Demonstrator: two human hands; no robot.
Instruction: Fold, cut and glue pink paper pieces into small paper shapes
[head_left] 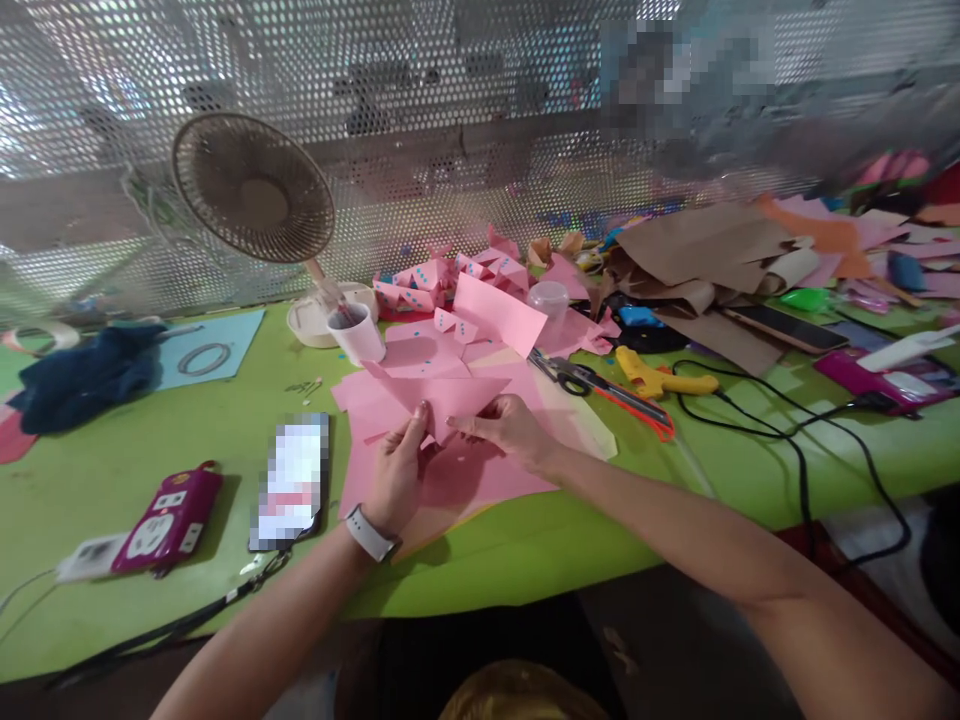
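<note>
L hand (396, 470) and R hand (510, 428) both pinch a pink folded paper (442, 395) just above the loose pink sheets (465, 475) on the green table (112, 470) — uneven pull could skew the crease or tear it; scissors (592, 385) lie near.

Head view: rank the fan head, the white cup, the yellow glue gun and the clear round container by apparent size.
1. fan head
2. yellow glue gun
3. white cup
4. clear round container

The cup and the glue gun look close, and distance from the camera differs, so that pair is unsure.
</note>
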